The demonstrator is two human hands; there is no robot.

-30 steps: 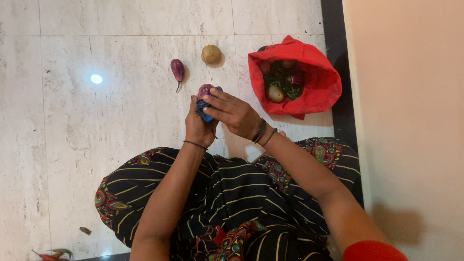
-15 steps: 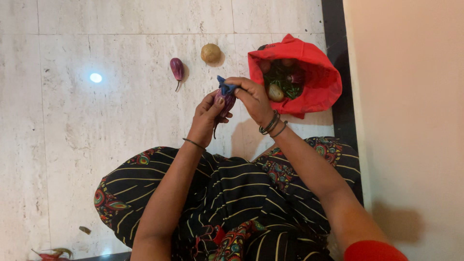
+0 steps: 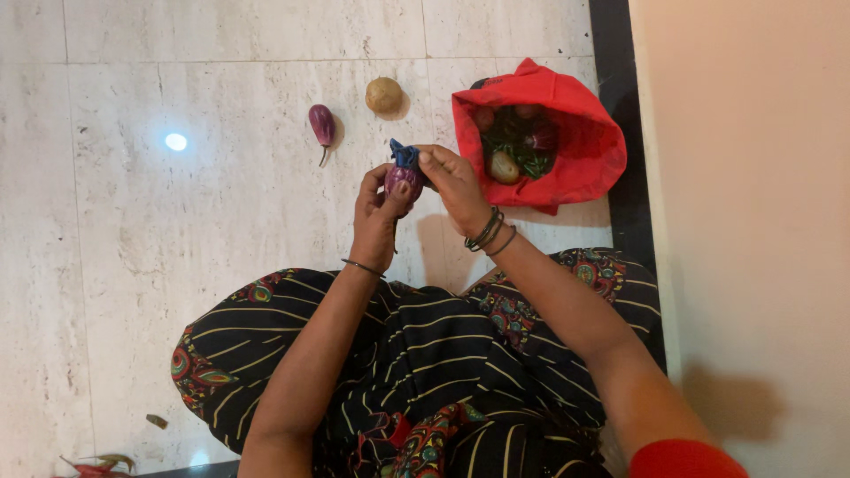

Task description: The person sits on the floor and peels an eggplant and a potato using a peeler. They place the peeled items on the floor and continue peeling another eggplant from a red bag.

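I sit on a pale marble floor. My left hand [image 3: 375,215] holds a small purple eggplant [image 3: 403,181] upright above my lap. My right hand [image 3: 454,181] pinches a blue cloth [image 3: 405,156] against the top of that eggplant. A second purple eggplant [image 3: 321,125] lies on the floor beyond my hands, with a round brown potato [image 3: 383,94] to its right. A red cloth bag [image 3: 571,150] stands open at the right, holding a potato, a purple vegetable and green vegetables.
A dark floor border [image 3: 615,106] and a cream wall [image 3: 753,221] run along the right side. Bits of vegetable scrap [image 3: 93,463] lie on the floor at the lower left. My patterned black skirt [image 3: 425,372] covers the near floor.
One second ago the cloth was under the eggplant with my right hand over it. The cloth has moved to the eggplant's top, and both hands have risen a little away from my lap.
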